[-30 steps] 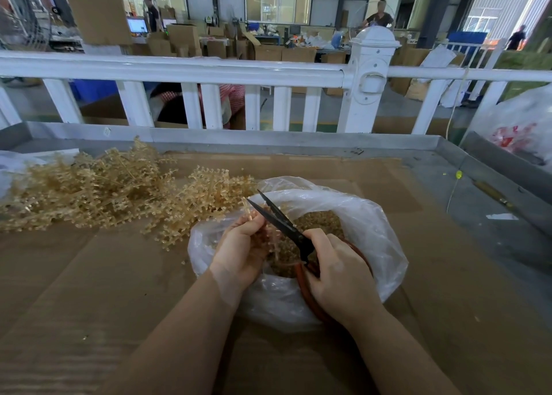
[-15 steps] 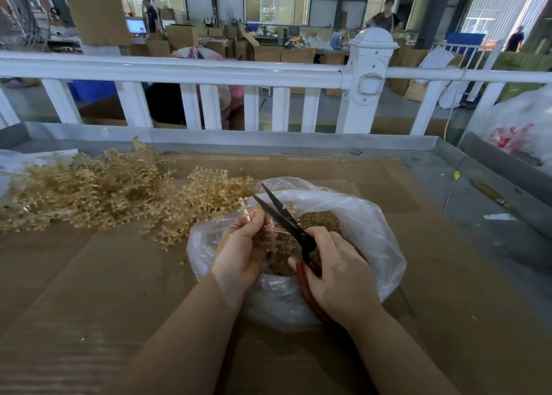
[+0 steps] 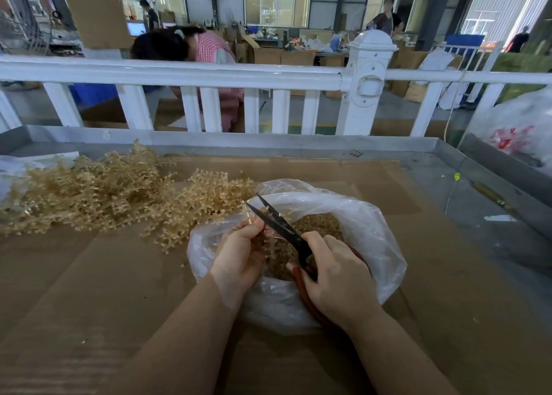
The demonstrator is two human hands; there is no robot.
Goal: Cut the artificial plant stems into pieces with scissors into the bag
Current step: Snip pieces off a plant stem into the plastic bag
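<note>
my left hand [image 3: 239, 254] pinches a stem [image 3: 250, 215] over the bag [image 3: 367, 230] so cut pieces drop in. my right hand [image 3: 337, 278] grips the scissors [image 3: 280, 224], blades parted. the uncut pile [image 3: 89, 191] waits at ten o'clock on the surface [image 3: 89, 290].

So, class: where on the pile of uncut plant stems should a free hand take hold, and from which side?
Probably by the sprigs at the near right edge of the pile of uncut stems, coming from the bag side. Single branches jut out loose there, close to the left hand; the middle is tangled.
</note>
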